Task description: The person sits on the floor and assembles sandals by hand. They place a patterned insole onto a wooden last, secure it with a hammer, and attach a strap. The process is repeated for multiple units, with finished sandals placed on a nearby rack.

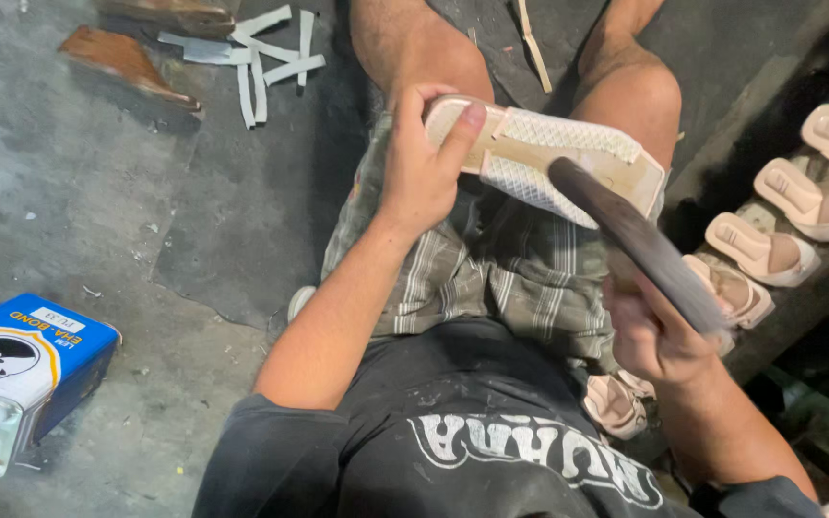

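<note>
Fingers (413,144) of the left hand (421,163) are curled tight around the heel end of a pale sandal sole (549,153); thumb pressed flat along its upper face, tip near the sole's edge. The sole lies tread side up, white textured panels visible, propped across the person's lap just above the knees and tilted slightly toward the right knee.

Right hand (659,331) is closed in a fist around the lower end of a dark hammer-like tool (640,240). The rounded head of the tool sits over the middle of the sole; whether it touches the sole cannot be told, as the tool is blurred.

Person is seated, wearing plaid shorts (491,278) and a dark printed shirt (453,432).

Surroundings: a row of finished pale sandals (798,206) lines a ledge on the person's right, well apart from the left hand, near the right hand. Another pale sandal (614,403) lies beside the right hip. A blue and white adhesive tin (16,369) rests on the concrete floor (69,211) to the left. Grey cut strips (261,58) lie on the floor ahead, beside a brown wedge-shaped piece (122,62).
</note>
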